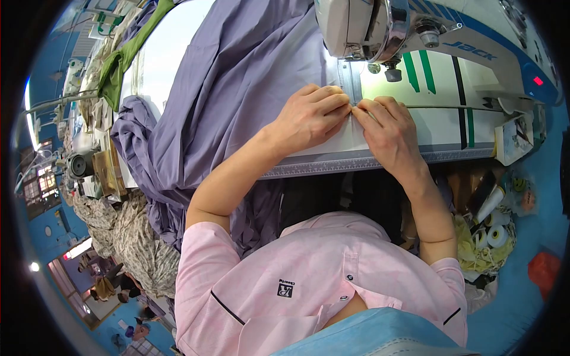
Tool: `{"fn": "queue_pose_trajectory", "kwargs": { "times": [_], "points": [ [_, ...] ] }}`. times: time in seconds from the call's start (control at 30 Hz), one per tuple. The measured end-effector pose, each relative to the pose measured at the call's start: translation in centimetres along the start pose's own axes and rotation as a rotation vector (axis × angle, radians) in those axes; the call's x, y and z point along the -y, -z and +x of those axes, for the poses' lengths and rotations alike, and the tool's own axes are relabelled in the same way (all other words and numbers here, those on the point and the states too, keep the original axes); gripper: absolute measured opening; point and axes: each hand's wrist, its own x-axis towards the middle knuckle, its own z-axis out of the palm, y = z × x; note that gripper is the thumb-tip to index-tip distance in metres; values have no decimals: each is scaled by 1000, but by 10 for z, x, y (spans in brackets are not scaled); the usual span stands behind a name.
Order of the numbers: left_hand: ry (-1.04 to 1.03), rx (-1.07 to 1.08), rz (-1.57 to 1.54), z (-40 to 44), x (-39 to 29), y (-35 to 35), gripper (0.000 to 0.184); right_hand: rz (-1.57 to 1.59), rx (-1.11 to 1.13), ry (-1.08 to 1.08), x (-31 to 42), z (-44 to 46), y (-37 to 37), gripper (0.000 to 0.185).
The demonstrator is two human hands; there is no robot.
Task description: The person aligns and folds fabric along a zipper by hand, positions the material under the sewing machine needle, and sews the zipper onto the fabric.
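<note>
A large piece of purple fabric [237,77] spreads over the sewing table and hangs down its front left side. My left hand [314,115] lies over the fabric's right part, its fingers closed in a pinch on the edge. Fingertip to fingertip with it, my right hand [389,130] also pinches at that edge, and the fingers cover the exact spot held. Just beyond both hands is the needle area of a white and blue sewing machine [350,26], lit by its lamp. A metal plate [349,77] shows under the needle area.
A ruler strip [332,165] runs along the table's front edge. Green and black tape strips [458,101] mark the right side. Thread cones [497,236] sit in a bag at lower right. Patterned cloth [127,237] is heaped at left, and a green cloth [113,77] hangs behind.
</note>
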Motion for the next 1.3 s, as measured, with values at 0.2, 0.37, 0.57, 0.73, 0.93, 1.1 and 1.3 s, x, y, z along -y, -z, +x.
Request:
{"fn": "queue_pose_trajectory", "kwargs": {
  "times": [0.2,0.37,0.57,0.73,0.93,1.1,1.3],
  "points": [
    [-27,-17,50,9,32,-3,24,12,-2,-33,-14,22,-11,24],
    [-41,-104,83,18,56,-5,21,-25,-38,-55,-28,34,-28,25],
    [71,-14,121,28,67,0,12,-107,-99,-147,-30,28,-24,22],
    [143,-46,171,28,66,-11,8,-83,-156,-176,-29,29,-24,20],
    [279,-65,336,35,73,-20,10,-83,-173,-177,-37,29,-30,20],
    [1031,-565,-687,0,53,16,8,72,-224,-163,-29,16,-26,16],
    [919,-1076,-1983,-89,-8,24,8,637,-135,-428,32,21,-34,31]
  ]
}}
